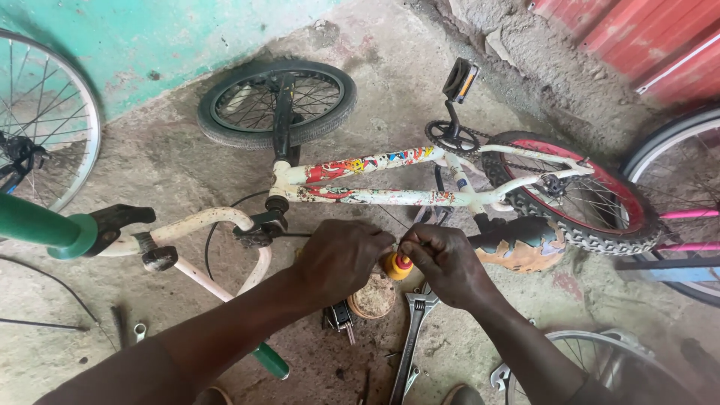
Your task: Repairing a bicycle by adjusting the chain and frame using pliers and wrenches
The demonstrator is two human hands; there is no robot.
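Observation:
A small children's bicycle (375, 169) lies upside down on the concrete, white frame with red and yellow stickers. My left hand (341, 259) and my right hand (446, 262) meet just below the frame, fingertips pinched together on a thin cable end (396, 240). What exactly sits between the fingers is too small to tell. Under my hands are a small yellow and red bottle (397, 266) and a round tin (373, 298). The white handlebar (202, 225) with green grips (45, 225) reaches left.
An adjustable spanner (414, 330) lies on the floor below my right hand, small tools beside it. The front wheel (277, 101) is at the top, the red-rimmed rear wheel (592, 199) at right. Other bicycle wheels stand at the left (45, 127), right (675, 202) and bottom right (577, 367).

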